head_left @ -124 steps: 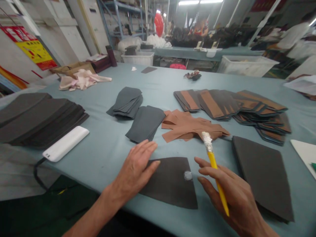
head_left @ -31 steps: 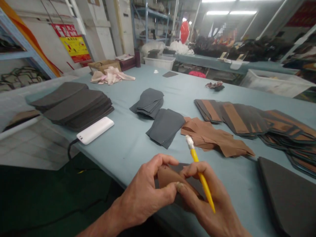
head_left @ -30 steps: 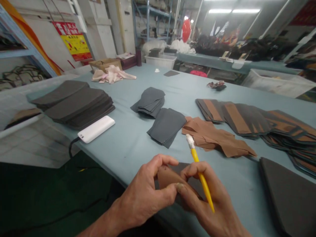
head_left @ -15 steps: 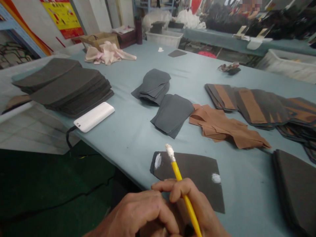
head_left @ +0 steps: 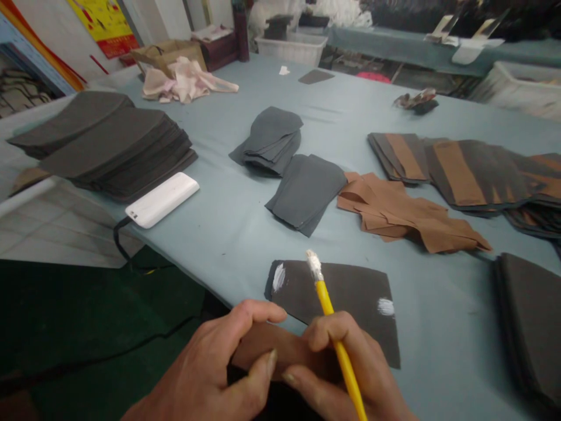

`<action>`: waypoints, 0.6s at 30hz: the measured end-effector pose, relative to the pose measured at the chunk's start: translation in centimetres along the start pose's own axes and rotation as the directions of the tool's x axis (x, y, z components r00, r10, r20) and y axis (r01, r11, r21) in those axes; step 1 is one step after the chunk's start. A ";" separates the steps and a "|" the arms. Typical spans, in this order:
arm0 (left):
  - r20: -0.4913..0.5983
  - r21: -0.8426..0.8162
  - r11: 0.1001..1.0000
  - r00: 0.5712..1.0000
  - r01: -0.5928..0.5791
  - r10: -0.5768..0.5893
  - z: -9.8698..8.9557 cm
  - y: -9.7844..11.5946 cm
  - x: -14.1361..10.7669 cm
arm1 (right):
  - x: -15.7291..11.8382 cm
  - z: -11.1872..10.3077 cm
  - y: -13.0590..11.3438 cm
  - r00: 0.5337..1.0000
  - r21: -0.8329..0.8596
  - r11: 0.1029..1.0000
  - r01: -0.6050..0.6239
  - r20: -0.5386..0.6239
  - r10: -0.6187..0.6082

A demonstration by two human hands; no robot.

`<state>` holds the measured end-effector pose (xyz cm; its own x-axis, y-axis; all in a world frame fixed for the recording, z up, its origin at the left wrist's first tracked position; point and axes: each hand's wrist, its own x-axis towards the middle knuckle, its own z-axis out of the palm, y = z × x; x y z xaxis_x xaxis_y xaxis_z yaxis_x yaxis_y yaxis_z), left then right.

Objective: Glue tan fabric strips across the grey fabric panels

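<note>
Yellow-and-red poster [head_left: 103, 23] cut off by top edge, print too blurred to be read. Dark stack [head_left: 118, 146] placed behind white device [head_left: 162, 200]; no brand legible on it. Brown strip [head_left: 267, 348] clamped between thumb and fingers of left hand [head_left: 210, 368], held low before table edge. Yellow-handled brush [head_left: 324, 297] gripped in right hand [head_left: 355, 365], strip's other end also held there. Dark panel [head_left: 350, 292], daubed white near both ends, partly covered by brush. Brown pieces [head_left: 407, 213] heaped beyond.

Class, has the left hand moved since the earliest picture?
Yes: against the nearer stack of grey pieces, the left hand has moved back toward the person.
</note>
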<state>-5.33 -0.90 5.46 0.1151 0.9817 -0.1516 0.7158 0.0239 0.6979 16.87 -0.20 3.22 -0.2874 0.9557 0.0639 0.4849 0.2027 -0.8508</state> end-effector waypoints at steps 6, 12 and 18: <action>-0.120 -0.083 0.989 0.986 -0.123 0.113 2.5 0.0 1.5 | 2.2 -0.1 0.7 0.986 -0.009 0.986 0.165 -0.032 -0.165; -0.197 -0.156 0.975 0.973 -0.155 0.123 4.4 -0.2 1.6 | 2.6 0.1 0.7 0.993 0.063 0.991 0.115 0.022 -0.116; -0.272 -0.255 0.957 0.960 -0.142 0.071 4.9 -0.4 2.0 | 2.8 0.5 1.3 0.993 0.051 0.991 0.120 0.009 -0.121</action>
<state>-2.07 0.12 1.45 -0.0265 0.9952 0.0942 0.4929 -0.0690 0.8673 16.26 2.68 1.98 -0.3509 0.9224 0.1615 0.4044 0.3048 -0.8623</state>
